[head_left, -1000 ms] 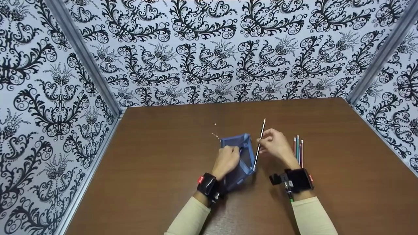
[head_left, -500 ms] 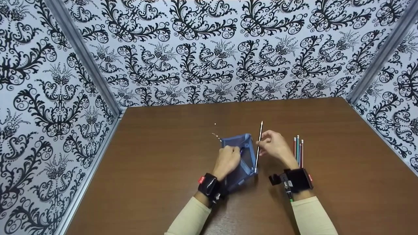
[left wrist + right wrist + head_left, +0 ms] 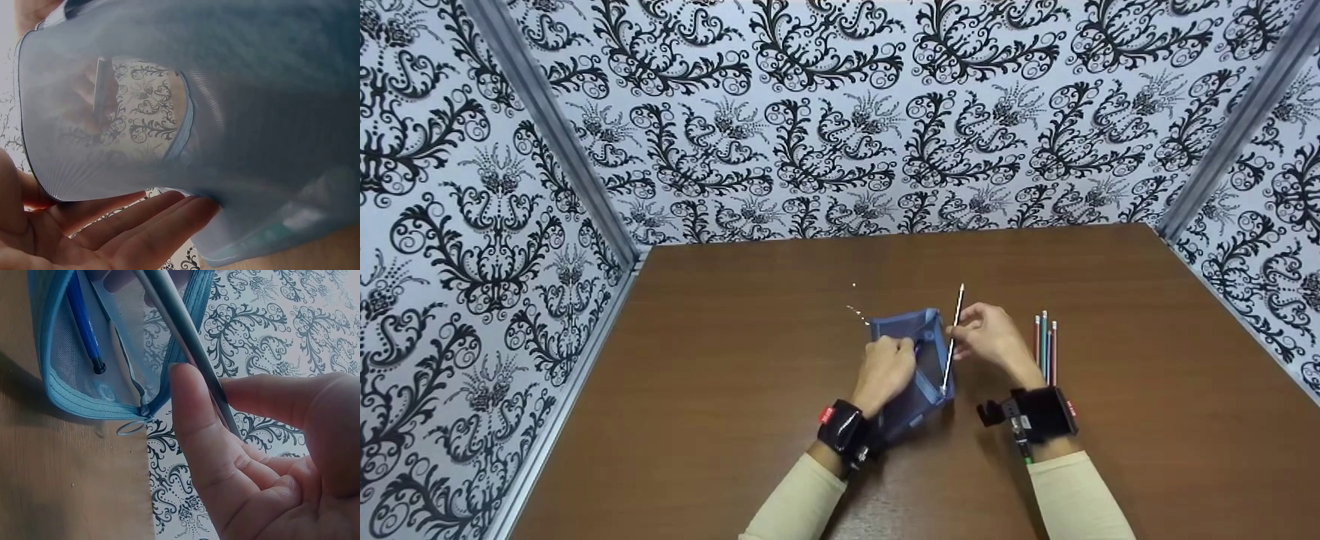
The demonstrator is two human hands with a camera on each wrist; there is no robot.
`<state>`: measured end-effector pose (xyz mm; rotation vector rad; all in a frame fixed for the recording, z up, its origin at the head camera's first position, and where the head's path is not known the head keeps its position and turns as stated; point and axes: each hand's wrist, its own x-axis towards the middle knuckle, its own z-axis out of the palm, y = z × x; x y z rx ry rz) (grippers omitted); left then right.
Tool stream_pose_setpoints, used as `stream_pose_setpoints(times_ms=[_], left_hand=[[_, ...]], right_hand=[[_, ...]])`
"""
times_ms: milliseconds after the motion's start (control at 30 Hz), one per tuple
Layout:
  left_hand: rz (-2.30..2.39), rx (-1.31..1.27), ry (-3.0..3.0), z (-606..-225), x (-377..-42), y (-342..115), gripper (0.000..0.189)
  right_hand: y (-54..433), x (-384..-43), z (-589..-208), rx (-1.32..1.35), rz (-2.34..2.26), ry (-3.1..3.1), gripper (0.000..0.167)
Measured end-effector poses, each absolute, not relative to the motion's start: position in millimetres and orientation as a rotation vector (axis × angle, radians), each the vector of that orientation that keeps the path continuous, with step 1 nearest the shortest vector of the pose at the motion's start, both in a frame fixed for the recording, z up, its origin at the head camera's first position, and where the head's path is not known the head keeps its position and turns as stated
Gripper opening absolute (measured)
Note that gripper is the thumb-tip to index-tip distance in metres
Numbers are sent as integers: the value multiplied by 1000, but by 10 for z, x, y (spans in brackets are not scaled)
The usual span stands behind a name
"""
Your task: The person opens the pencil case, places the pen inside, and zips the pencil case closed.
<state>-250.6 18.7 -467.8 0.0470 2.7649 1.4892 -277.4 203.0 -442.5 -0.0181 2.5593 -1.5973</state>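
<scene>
My left hand (image 3: 885, 371) pinches one side of a blue mesh zip pencil case (image 3: 901, 421) at its mouth; the other fingers lie along the mesh in the left wrist view. The case's mouth gapes toward the right. In the right wrist view a blue pen (image 3: 84, 323) lies inside it, beside the zip pull (image 3: 132, 427). Between thumb and fingers, my right hand (image 3: 996, 339) holds a dark pencil with light stripes (image 3: 958, 311). It stands steeply tilted, sharpened tip up, its lower end at the near corner of the mouth.
Several pencils (image 3: 1043, 341) lie side by side on the brown table (image 3: 697, 390), right of my right hand and partly hidden by its wrist. A beaded string (image 3: 855, 310) trails from the case's far left corner. Patterned walls (image 3: 840, 127) enclose the table.
The pencil in my right hand has come slightly down and left. My left hand and the pencil case have shifted a little to the right. The pencils on the table have not moved.
</scene>
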Motion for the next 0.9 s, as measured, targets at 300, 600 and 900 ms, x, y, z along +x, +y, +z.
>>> stream_pose_setpoints(times_ms=[300, 600, 900], left_hand=[[1456, 80, 2852, -4671, -2503, 196, 41], [1482, 95, 2811, -4680, -2502, 193, 41], [1492, 99, 2790, -4675, -2499, 198, 42]], right_hand=[[2017, -2797, -4471, 29, -1612, 2524, 39], [1975, -2795, -4465, 103, -1587, 2493, 38], [1938, -2780, -4467, 122, -1565, 2478, 41]])
